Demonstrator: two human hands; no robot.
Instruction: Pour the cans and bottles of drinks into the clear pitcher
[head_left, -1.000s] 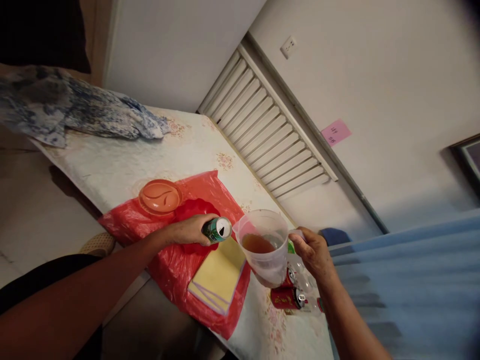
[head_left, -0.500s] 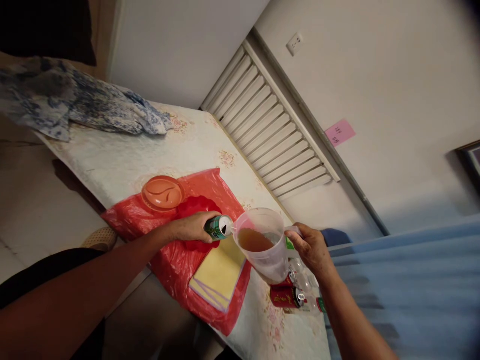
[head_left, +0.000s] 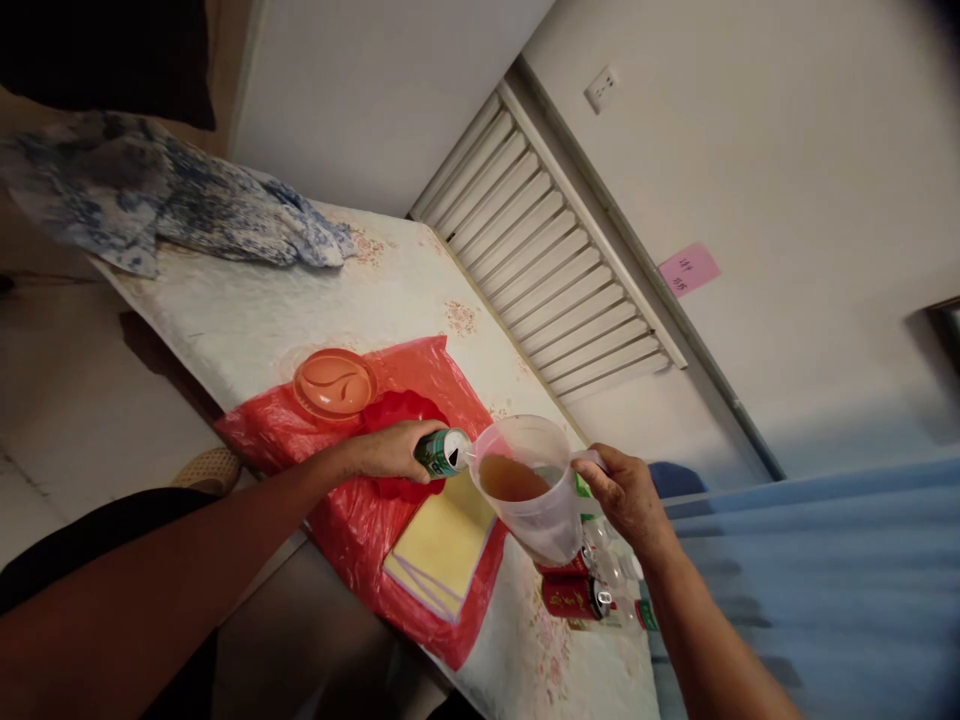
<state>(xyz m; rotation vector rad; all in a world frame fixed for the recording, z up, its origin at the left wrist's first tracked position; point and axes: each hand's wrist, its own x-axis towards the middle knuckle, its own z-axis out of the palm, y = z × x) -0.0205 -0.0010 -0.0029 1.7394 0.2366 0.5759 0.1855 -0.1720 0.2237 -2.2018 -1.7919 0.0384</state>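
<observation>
My left hand (head_left: 400,449) is wrapped round a green drink can (head_left: 436,455), its opened top turned toward the jug. By its handle, my right hand (head_left: 619,488) grips a clear plastic measuring jug (head_left: 544,520) that holds brown liquid (head_left: 513,478). The jug's spout is close to the can's top; whether they touch I cannot tell. Beneath the can lie a red scalloped bowl (head_left: 394,408) and a folded yellow cloth (head_left: 439,550), both on a red plastic sheet (head_left: 442,640).
An orange lidded dish (head_left: 335,384) sits at the sheet's far left corner. Red cans (head_left: 568,597) and clear plastic bottles (head_left: 611,555) are right of the jug. A blue-patterned cloth (head_left: 247,225) lies on the table (head_left: 397,290). A radiator (head_left: 555,240) runs along the wall.
The whole view has shifted slightly, so things appear a little further right. Both hands keep their hold, with can and jug in nearly the same position relative to each other.
</observation>
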